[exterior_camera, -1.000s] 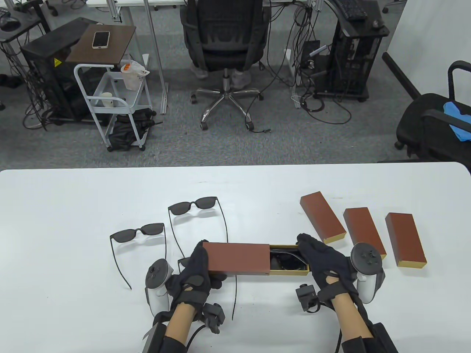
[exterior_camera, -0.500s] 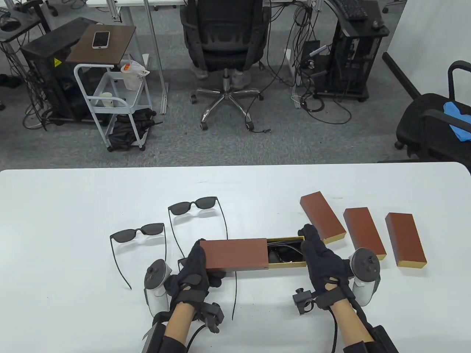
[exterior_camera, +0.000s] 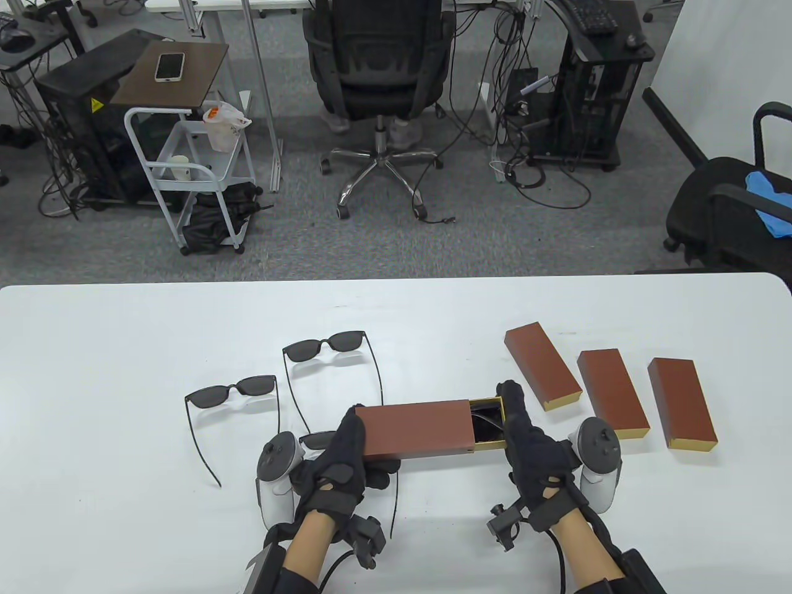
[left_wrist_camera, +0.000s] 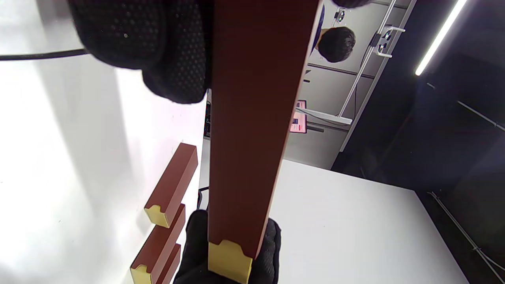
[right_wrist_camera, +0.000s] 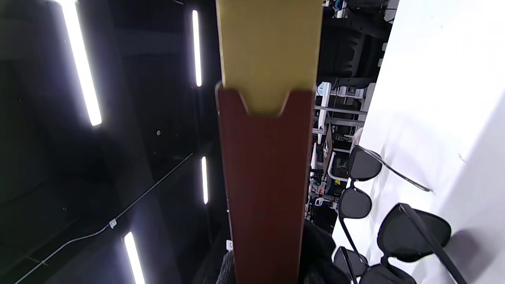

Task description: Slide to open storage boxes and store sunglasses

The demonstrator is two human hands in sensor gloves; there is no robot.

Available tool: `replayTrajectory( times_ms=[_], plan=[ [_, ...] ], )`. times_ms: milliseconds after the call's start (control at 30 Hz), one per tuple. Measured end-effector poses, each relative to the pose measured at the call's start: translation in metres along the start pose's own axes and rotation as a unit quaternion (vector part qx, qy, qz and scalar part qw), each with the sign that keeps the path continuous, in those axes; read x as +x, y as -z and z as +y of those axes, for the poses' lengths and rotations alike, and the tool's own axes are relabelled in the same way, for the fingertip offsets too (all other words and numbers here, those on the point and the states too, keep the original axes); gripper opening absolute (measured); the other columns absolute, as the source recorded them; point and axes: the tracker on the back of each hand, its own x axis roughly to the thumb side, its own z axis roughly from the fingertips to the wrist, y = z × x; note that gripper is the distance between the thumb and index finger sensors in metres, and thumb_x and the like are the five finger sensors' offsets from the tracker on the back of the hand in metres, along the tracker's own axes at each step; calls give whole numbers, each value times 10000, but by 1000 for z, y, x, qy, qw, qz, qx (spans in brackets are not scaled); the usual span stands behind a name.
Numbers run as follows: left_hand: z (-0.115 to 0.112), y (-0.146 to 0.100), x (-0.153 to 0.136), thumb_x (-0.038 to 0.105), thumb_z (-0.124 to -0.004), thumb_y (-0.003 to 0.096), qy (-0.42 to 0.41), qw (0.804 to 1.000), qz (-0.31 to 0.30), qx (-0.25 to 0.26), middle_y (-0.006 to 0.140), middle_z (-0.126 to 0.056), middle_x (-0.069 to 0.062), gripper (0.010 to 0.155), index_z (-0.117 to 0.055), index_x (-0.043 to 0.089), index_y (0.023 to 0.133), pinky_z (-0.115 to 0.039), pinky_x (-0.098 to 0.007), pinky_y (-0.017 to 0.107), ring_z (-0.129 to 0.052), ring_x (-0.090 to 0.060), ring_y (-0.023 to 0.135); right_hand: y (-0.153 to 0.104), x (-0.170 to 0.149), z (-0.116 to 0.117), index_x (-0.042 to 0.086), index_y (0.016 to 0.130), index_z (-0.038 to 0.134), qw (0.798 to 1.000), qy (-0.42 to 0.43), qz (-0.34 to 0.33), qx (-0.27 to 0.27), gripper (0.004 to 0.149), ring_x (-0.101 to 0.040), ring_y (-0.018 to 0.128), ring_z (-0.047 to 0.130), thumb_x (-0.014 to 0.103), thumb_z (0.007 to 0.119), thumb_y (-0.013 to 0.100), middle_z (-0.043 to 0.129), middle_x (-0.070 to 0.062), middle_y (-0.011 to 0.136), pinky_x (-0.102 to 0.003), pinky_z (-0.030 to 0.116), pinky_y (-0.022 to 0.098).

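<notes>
Table view, lower centre of frame: the storage box (exterior_camera: pixel 417 429) is held just above the white tabletop (exterior_camera: pixel 124 346), long axis running left to right. The left hand (exterior_camera: pixel 342 468) has its grip clasped around the left end of the brown sleeve, fingers curled over the far edge and thumb on the near side. The right hand (exterior_camera: pixel 531 448) holds the right end, fingers wrapped around the end of the gold inner tray (exterior_camera: pixel 489 424), which sticks out a short way from the sleeve. A dark pair of sunglasses shows inside the exposed part of the tray. Left wrist view: sleeve runs down the frame with the gold tray end at bottom centre, against the right glove. Right wrist view: gold tray at top, notched sleeve edge below it. Three closed boxes (exterior_camera: pixel 611 388) lie in a row at right of the tabletop, near the right hand, apart from one another. Two open sunglasses (exterior_camera: pixel 278 368) lie at left centre, lenses towards the far edge; a third pair (exterior_camera: pixel 317 440) is partly hidden behind the left hand. An office chair (exterior_camera: pixel 377 68) stands on the floor at top centre.
</notes>
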Motion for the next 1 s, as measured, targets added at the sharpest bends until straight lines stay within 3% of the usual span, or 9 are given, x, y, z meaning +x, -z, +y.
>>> replayTrajectory(
  times_ms=[300, 633, 800, 933, 1000],
  plan=[
    [-10, 2, -2, 585, -478, 523, 18, 999, 11, -31, 972, -745, -124, 764, -195, 197, 1118, -782, -482, 491, -900, -303, 719, 1, -1, 8, 240, 975, 199, 999, -13, 6, 43, 889, -358, 976, 204, 761, 534, 338, 141, -75, 1074, -508, 375, 713],
    [-16, 2, -3, 588, -483, 522, 23, 999, 3, -28, 957, -751, -110, 767, -191, 206, 1119, -782, -474, 490, -900, -289, 708, 1, 0, 18, 272, 968, 139, 997, -33, 3, 67, 890, -349, 975, 154, 770, 524, 340, 87, -65, 1069, -519, 331, 714],
    [-10, 4, -3, 585, -501, 525, 25, 999, 0, -31, 941, -748, -116, 755, -232, 233, 1136, -764, -479, 496, -882, -295, 684, 1, 6, 13, 312, 987, 290, 997, -55, -32, 46, 844, -403, 981, 243, 663, 731, 359, 196, -115, 1086, -553, 393, 712],
    [-5, 5, -5, 610, -523, 526, 44, 999, -5, -9, 898, -792, -93, 753, -300, 237, 1141, -781, -459, 462, -907, -270, 630, 0, 19, 13, 302, 955, 527, 978, -178, -71, 81, 775, -447, 972, 474, 566, 867, 311, 399, -136, 1087, -563, 547, 690],
    [-2, 5, -6, 624, -539, 531, 33, 999, -3, -1, 882, -804, -93, 750, -334, 239, 1141, -783, -452, 448, -912, -266, 608, -1, 23, 17, 287, 943, 557, 961, -248, -94, 84, 772, -430, 948, 555, 535, 899, 297, 464, -128, 1074, -533, 594, 682]
  ],
)
